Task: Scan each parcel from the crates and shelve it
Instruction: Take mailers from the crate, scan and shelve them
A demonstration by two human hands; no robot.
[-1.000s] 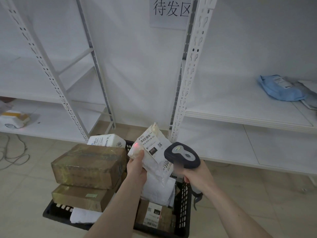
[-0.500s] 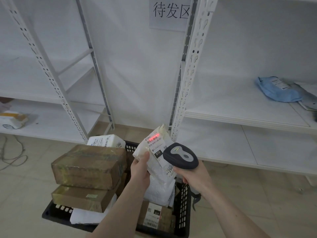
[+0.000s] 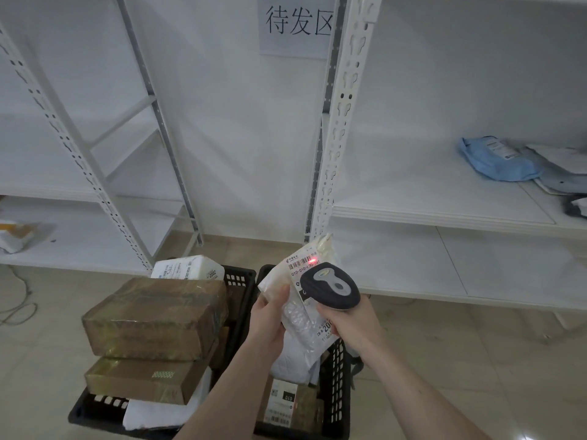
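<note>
At lower centre, the left hand point(image 3: 270, 315) gripped a white parcel point(image 3: 301, 300) (red dot on its barcode) while the right hand point(image 3: 352, 325) clasped the scanner point(image 3: 330, 285) just beside it.

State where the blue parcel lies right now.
In the head view, the blue parcel lies at far right on the right-hand shelf, against grey bags.

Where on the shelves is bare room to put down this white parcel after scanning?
The right shelf board is bare from the slotted upright across to the blue bag. Its far right end is crowded with overlapping bags. The board below also looks bare. The crates are packed full.
</note>
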